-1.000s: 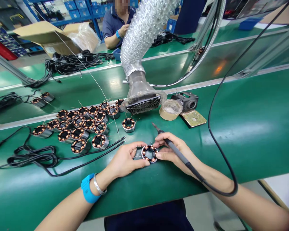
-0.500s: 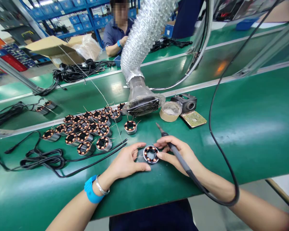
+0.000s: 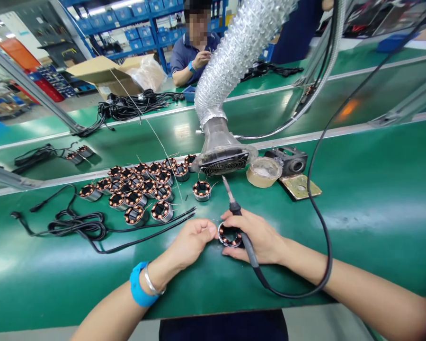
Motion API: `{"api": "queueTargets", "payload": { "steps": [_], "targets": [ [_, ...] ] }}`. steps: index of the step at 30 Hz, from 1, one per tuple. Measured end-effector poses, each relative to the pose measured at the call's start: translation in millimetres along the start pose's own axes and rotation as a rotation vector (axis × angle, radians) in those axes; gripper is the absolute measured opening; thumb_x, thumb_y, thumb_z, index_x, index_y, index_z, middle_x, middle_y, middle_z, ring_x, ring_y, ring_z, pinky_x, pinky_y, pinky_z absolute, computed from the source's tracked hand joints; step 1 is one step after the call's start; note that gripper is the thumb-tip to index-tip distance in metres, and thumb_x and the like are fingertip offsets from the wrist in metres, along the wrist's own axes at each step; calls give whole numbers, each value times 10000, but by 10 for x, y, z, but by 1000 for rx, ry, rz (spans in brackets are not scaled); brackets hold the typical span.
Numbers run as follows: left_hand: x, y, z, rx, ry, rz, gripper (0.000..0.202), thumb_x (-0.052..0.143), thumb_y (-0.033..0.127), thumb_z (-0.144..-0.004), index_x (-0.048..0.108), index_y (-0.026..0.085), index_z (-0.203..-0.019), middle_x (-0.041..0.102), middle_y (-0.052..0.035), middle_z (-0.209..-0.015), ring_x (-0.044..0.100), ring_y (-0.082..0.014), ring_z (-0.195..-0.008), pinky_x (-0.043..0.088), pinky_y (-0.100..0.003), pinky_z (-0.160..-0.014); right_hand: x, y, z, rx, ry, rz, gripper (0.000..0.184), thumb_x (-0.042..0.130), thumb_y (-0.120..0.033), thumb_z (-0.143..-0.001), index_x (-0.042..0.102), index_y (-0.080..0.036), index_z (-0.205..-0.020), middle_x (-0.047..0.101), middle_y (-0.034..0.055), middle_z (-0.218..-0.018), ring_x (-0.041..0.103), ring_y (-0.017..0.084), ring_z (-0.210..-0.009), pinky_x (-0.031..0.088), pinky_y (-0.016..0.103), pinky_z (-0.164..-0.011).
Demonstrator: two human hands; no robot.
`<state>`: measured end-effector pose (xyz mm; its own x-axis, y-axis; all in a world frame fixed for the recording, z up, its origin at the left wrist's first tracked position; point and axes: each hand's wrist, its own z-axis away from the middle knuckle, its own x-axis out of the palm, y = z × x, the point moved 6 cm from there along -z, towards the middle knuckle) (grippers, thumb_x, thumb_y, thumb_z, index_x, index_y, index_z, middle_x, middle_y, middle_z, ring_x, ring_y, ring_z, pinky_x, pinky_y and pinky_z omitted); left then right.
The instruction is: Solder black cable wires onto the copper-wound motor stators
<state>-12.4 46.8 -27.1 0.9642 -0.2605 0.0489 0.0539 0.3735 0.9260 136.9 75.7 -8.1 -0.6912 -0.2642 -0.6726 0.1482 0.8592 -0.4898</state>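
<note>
A motor stator (image 3: 230, 242), a metal ring with copper windings, lies on the green bench top. My right hand (image 3: 257, 237) grips it, fingers over the far rim and thumb at the near side. The same hand carries a soldering iron (image 3: 236, 207), whose tip points away toward the fume hood. My left hand (image 3: 193, 240), with a blue wristband (image 3: 140, 285) and a metal bangle, pinches at the stator's left edge, where its thin lead wires come out. The wire between those fingertips is mostly hidden.
Several more stators (image 3: 162, 211) stand at the left, beside black power cords (image 3: 81, 225). Ahead hangs a fume hood (image 3: 224, 163) on a foil duct. A round tub (image 3: 264, 171) and a soldering iron stand (image 3: 293, 162) are right of it. A co-worker (image 3: 195, 52) sits across.
My left fingers have closed into a pinch beside the stator. My right hand has wrapped further over the stator, and the iron has swung more upright. The camera view has shifted left.
</note>
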Motion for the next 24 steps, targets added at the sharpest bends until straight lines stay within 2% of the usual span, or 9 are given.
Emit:
{"api": "queueTargets", "payload": {
  "steps": [2,4,6,8,11,14,18,21,24],
  "targets": [
    [6,15,41,16,1,-44,495,555,655,-794,549,165,-726,400,51,-596,301,-94,-546,229,-232,-522,4,30,40,-1,45,-33,488,719,-359,-807,467,-189,-1188,631,126,-1059,639,222,-918,570,341,-774],
    [-34,25,109,12,-4,-250,464,623,619,-780,621,159,-832,380,66,-583,286,-93,-542,209,-232,-518,4,39,67,2,66,-54,480,713,-360,-812,467,-197,-1191,630,118,-1052,638,214,-918,569,333,-774],
    [-60,21,186,-9,-32,-504,379,717,521,-747,674,174,-891,346,83,-541,273,-88,-520,182,-237,-510,0,34,81,1,71,-68,492,720,-356,-805,466,-200,-1197,630,120,-1060,637,216,-931,569,335,-781],
    [-34,2,247,-16,-69,-636,244,706,418,-785,706,181,-842,356,77,-512,285,-86,-501,180,-244,-506,-4,27,89,3,71,-74,505,726,-342,-800,463,-199,-1207,630,124,-1068,637,222,-942,570,340,-790],
    [73,-69,292,-37,-105,-419,296,607,417,-861,711,154,-775,375,58,-513,273,-84,-491,184,-248,-491,-5,29,104,19,63,-84,482,704,-309,-814,461,-204,-1216,625,124,-1084,637,218,-951,571,336,-801],
    [119,-126,293,-85,-123,-143,401,655,520,-808,733,127,-801,404,52,-520,261,-81,-498,184,-243,-478,4,33,118,19,45,-103,464,681,-288,-829,456,-204,-1226,618,125,-1094,637,210,-958,571,324,-804],
    [40,-124,212,-149,-226,-234,435,776,540,-688,747,117,-784,407,62,-479,250,-69,-478,173,-235,-465,-3,33,112,3,48,-114,478,705,-291,-816,462,-186,-1214,619,134,-1092,641,216,-967,567,329,-827],
    [-59,-72,17,-76,-50,-132,519,723,634,-691,678,118,-710,485,36,-549,333,-76,-517,253,-221,-498,-6,32,108,-3,47,-110,481,711,-285,-807,468,-189,-1211,632,130,-1079,652,215,-940,575,324,-808],
    [-24,-53,-137,31,98,31,544,703,668,-682,623,130,-690,580,-4,-652,452,-105,-609,368,-238,-607,-6,40,139,0,48,-99,489,717,-284,-799,475,-197,-1215,643,129,-1080,668,215,-903,587,322,-782]
  ]
}}
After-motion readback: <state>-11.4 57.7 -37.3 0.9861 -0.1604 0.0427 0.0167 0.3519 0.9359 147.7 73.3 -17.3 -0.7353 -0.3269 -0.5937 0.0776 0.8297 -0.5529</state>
